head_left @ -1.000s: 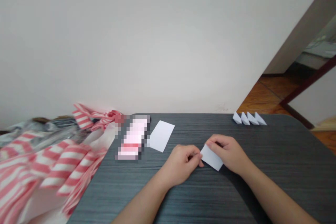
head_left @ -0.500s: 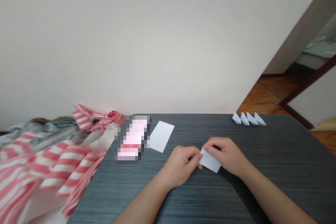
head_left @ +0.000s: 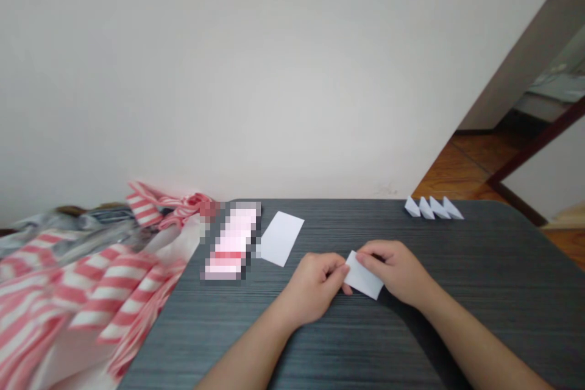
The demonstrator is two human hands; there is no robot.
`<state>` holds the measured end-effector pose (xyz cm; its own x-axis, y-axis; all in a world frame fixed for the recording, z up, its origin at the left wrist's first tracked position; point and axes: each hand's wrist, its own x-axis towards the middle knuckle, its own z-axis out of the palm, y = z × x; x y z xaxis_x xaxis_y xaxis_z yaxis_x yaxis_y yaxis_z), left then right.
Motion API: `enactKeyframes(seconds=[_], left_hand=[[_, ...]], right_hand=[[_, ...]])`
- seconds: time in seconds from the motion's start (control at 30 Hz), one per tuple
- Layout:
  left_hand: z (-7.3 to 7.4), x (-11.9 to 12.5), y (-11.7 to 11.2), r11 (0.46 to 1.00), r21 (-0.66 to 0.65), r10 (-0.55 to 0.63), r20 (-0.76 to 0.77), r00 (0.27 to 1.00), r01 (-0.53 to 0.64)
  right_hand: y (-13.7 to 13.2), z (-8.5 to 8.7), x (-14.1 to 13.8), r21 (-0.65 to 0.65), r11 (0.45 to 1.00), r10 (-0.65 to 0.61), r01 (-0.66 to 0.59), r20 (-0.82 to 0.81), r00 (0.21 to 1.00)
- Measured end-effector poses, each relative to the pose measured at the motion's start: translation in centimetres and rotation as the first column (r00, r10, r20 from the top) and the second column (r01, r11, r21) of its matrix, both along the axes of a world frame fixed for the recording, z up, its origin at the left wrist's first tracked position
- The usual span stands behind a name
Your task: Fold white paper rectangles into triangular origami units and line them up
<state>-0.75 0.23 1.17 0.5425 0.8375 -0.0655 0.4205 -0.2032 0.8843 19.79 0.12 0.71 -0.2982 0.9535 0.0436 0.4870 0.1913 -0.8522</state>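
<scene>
A small piece of white paper (head_left: 364,279), which looks folded, is held above the dark tabletop between my two hands. My left hand (head_left: 319,286) pinches its left corner between thumb and fingers. On the upper right side, my right hand (head_left: 397,271) grips the paper, thumb on top and fingers partly hidden behind it. Beyond my left hand, a flat sheet of white paper (head_left: 282,239) lies on the table. Several folded white paper pieces (head_left: 433,208) stand in a row at the far right edge.
A pixelated pink and white object (head_left: 233,241) lies at the left of the dark table (head_left: 219,329). Red-and-white striped cloth (head_left: 109,286) is heaped beside the table's left edge. A pale wall (head_left: 274,73) rises behind, with wooden floor (head_left: 461,161) at the right.
The held paper has shifted slightly left, and more of its top corner shows between my hands. Both hands keep their grip. The other things stay in place.
</scene>
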Motion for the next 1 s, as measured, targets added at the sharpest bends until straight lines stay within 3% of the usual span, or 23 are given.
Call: enactKeyframes(seconds=[0.13, 0.43, 1.0], left_hand=[[-0.4, -0.1, 0.1, 0.999, -0.034, 0.032, 0.02, 0.999, -0.031], [-0.5, -0.1, 0.1, 0.997, -0.067, 0.049, 0.043, 0.998, -0.046], [-1.5, 0.0, 0.1, 0.983, -0.158, 0.117, 0.148, 0.982, -0.093]], right_hand=[[0.0, -0.2, 0.3, -0.048, 0.999, -0.012, 0.011, -0.027, 1.0], [0.0, 0.1, 0.3, 0.002, 1.0, -0.013, 0.013, 0.029, 0.999], [0.0, 0.1, 0.9, -0.036, 0.999, -0.003, 0.005, 0.036, 0.999]])
